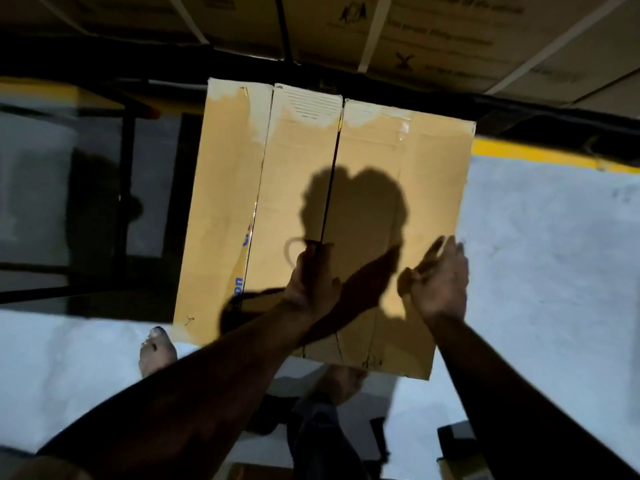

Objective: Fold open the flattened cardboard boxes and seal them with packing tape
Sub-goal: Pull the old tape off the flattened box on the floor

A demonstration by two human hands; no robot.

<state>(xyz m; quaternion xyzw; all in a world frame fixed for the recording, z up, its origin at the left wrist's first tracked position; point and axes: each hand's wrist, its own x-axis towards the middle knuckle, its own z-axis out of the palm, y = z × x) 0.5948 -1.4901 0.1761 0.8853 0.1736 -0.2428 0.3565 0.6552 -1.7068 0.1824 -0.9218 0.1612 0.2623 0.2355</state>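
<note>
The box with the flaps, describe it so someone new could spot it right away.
Start at the pale floor with its yellow stripe. The box stands mid-frame, both hands over it. Unlike the printed cartons stacked behind, its plain tan top shows a dark centre seam.

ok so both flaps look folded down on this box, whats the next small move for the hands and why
Probably press the two flaps level and get tape onto the centre seam. The cardboard box shows a dark open gap along it, with no fresh tape visible. The left hand already rests at the seam's near end; the right hand hovers open by the right edge, holding nothing.
</note>
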